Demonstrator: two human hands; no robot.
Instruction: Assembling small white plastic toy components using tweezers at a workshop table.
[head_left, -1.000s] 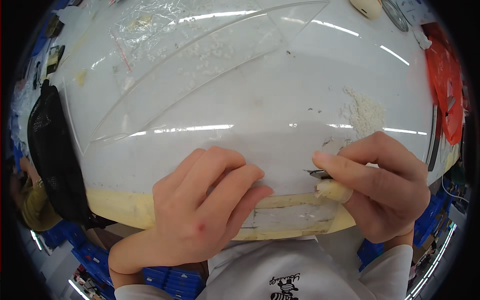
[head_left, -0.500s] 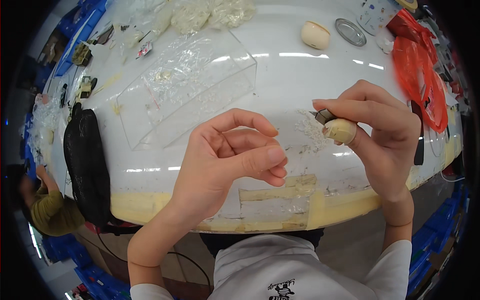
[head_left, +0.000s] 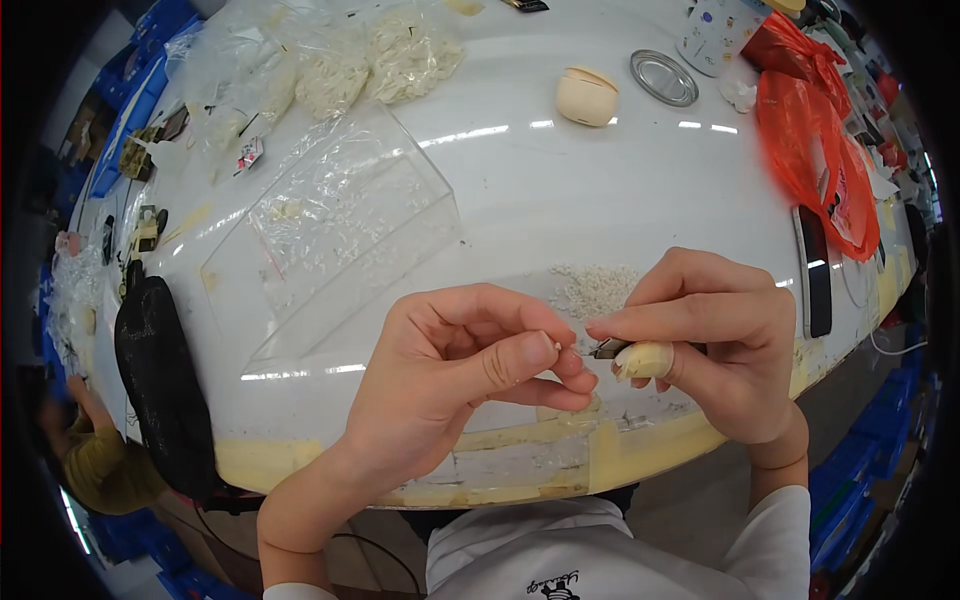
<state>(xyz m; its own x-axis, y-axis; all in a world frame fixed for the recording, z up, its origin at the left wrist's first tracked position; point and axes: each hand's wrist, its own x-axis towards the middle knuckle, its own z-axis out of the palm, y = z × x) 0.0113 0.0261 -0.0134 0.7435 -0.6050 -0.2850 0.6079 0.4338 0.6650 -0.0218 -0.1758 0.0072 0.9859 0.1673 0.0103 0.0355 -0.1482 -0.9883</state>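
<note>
My left hand (head_left: 445, 385) pinches a tiny white piece (head_left: 557, 346) between thumb and forefinger, its other fingers curled. Close beside it, my right hand (head_left: 725, 340) grips a small metal blade (head_left: 607, 348), dark and thin, its tip pointing toward the left fingertips. A pale yellow finger cot (head_left: 645, 360) covers the right thumb. Most of the blade's body is hidden by the fingers. Beyond both hands, a loose heap of small white bits (head_left: 590, 288) lies on the white table (head_left: 520, 220).
A clear plastic tray (head_left: 350, 295) with scattered white bits sits left of centre, with bags of pale pieces (head_left: 410, 50) behind. A cream round container (head_left: 587, 97), a metal lid (head_left: 664, 78), a red plastic bag (head_left: 810, 150), a phone (head_left: 813, 270) and a black pouch (head_left: 165, 385) lie around.
Both hands have come closer together and lower in view. The right hand has brought the blade left, near the left fingertips. A tiny white piece now shows in the left pinch.
</note>
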